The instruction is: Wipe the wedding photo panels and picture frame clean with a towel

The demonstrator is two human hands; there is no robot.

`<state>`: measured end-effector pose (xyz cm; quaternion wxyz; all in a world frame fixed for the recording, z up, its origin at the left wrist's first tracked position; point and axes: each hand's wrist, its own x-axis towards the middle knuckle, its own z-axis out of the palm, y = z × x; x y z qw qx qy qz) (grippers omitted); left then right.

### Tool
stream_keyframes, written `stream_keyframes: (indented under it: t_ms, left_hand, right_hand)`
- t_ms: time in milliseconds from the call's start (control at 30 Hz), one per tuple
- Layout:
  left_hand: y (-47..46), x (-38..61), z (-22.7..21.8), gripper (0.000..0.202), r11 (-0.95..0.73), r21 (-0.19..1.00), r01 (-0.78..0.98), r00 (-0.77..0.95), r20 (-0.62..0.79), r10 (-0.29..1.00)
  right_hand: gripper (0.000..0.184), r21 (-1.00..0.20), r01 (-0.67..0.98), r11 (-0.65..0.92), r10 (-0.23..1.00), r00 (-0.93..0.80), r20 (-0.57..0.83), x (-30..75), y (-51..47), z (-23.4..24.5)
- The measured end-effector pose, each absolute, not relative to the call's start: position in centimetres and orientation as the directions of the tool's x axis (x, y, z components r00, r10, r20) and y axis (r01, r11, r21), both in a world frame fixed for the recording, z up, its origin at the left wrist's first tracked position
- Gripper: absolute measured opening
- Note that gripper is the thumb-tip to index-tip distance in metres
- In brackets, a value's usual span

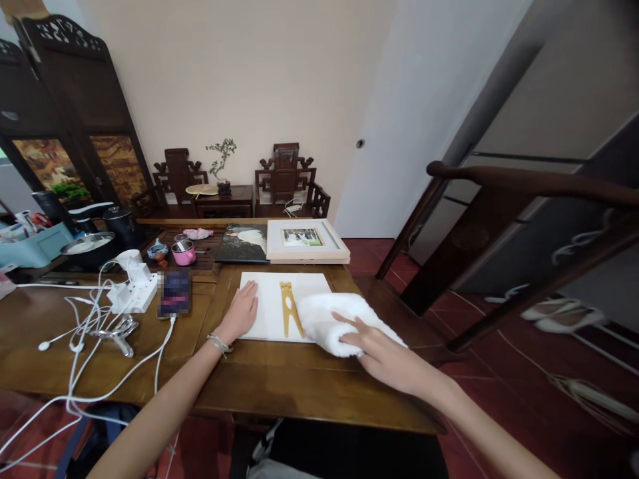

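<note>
White board: it [267, 293] lies flat on the worktop [279, 392], just below the middle of the frame. It could slide if the cloth rubs hard and the hand on it goes light.
Yellow cat shape: it [286, 303] is on the white board, right in the middle. I can't tell if it is painted or stuck on. If it is wet or loose, a rub could smear it or peel it.
Left hand: it [243, 313] rests flat on the left side of the white board. The fingers lie close together with the thumb out, holding nothing. If this hand leans more on 1 side, the white board could turn.
Right hand: it [368, 339] is at the lower right of center. 1 finger stretches over the cloth and the others bend into its fold, holding it.
White cloth: it [317, 329] covers the right end of the white board and comes close to the worktop's right edge. A big push to the right could drop it on the floor.
Picture frame: it [333, 254] sits just above the white board. A push up the frame could bump it.
Phone cable: it [172, 320] runs down near the left arm [170, 406]. If the arm swings left, it could tug the phone [174, 293] down.
</note>
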<state>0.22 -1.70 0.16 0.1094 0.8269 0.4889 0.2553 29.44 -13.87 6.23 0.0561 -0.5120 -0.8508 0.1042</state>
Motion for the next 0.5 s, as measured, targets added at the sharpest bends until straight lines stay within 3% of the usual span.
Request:
stream_keyframes:
  t_ms: [167,300,500]
  left_hand:
    - [-1.8,0.1,0.6,0.044,-0.488,0.413,0.769,0.402,0.281,0.871]
    - [-1.8,0.1,0.6,0.044,-0.498,0.408,0.766,0.412,0.283,0.866]
    - [-1.7,0.1,0.3,0.043,-0.498,0.422,0.758,0.393,0.313,0.864]
  right_hand:
    - [0.051,-0.176,0.865,0.471,0.881,-0.47,0.047,28.8,-7.2,6.3]
    - [0.048,-0.197,0.835,0.514,0.858,-0.5,0.118,27.9,-1.9,6.7]
    - [0.049,-0.207,0.825,0.526,0.851,-0.511,0.124,28.1,-2.4,6.7]
